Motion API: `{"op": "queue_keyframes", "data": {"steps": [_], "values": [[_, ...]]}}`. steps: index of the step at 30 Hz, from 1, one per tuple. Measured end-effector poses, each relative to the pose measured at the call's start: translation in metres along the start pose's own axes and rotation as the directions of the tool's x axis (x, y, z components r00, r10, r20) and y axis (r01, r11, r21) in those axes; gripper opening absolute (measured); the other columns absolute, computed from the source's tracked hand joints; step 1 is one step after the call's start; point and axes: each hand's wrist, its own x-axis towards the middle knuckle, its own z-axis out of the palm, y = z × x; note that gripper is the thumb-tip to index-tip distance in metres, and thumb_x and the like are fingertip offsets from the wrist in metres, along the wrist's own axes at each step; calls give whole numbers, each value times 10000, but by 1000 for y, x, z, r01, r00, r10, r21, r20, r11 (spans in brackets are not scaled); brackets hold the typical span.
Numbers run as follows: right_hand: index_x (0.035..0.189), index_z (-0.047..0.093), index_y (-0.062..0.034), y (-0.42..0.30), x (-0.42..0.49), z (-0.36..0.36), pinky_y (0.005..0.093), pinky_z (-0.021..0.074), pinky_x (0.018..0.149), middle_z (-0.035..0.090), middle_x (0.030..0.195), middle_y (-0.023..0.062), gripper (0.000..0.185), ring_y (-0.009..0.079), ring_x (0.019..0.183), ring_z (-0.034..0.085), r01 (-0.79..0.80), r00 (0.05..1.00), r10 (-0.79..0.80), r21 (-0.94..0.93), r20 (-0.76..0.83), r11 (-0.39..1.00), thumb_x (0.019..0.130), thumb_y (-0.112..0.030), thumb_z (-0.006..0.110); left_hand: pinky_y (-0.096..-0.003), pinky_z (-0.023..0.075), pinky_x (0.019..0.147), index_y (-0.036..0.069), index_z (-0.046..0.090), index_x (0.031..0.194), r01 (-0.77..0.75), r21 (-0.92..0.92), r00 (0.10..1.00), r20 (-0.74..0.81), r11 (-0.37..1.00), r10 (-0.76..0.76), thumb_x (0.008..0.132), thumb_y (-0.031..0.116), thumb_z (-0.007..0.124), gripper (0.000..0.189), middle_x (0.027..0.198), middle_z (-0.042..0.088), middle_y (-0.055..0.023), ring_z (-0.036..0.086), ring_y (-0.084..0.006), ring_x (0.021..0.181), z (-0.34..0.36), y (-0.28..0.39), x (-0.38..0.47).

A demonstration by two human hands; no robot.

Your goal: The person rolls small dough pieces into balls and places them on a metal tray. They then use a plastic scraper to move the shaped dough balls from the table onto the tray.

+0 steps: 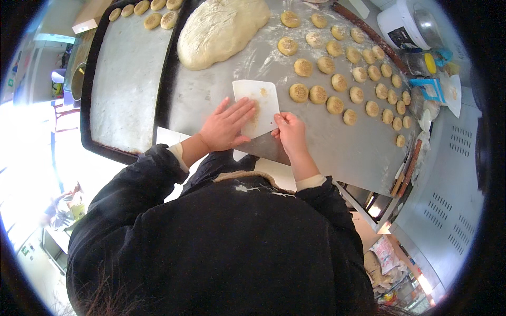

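Note:
A white plastic dough scraper with crumbs or residue on its face is held over the metal worktable. My right hand pinches its lower right corner, near a small hole. My left hand lies flat with fingers extended, the fingertips touching the scraper's left part. Beyond the hands rests a large mass of pale dough. To the right sit many small round dough pieces, several with brownish, speckled tops.
At the left is a black-rimmed baking tray with several flat rounds at its far end. A rolling pin lies along the far right edge, near a white bucket. Further sticks lie at the right edge.

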Motion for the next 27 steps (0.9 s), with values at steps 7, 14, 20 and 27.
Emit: {"op": "queue_keyframes", "data": {"steps": [7,14,20,27], "values": [[885,621,7,-8,13,7,243,427,418,625,667,51,201,115,471,579,-30,999,22,-341,-27,940,889,-189,578,-455,244,1083,53,408,1336,65,-70,998,-8,995,-66,790,399,611,678,1438,346,-99,307,-242,1340,6,2,9],[918,559,-35,10,-14,-38,242,446,509,577,706,25,167,88,539,519,185,963,-113,299,-243,936,920,-202,554,-413,407,954,51,493,1229,431,-510,833,-94,745,-546,758,162,655,511,1244,476,-156,483,-324,1133,-9,-9,22],[938,543,-21,-4,-23,-71,228,419,516,568,791,41,165,92,580,494,266,912,-147,277,-383,923,927,-186,538,-395,461,879,25,528,1097,552,-290,833,237,782,-500,694,194,697,469,1122,501,-174,516,-323,1056,-2,-6,75],[961,516,-27,-49,-24,-30,198,380,508,555,795,30,142,79,600,478,325,927,-229,327,-298,888,931,-165,522,-400,497,802,60,562,976,492,-577,868,264,652,-421,697,172,720,339,1011,546,-143,580,-304,893,-11,-7,41]]}}
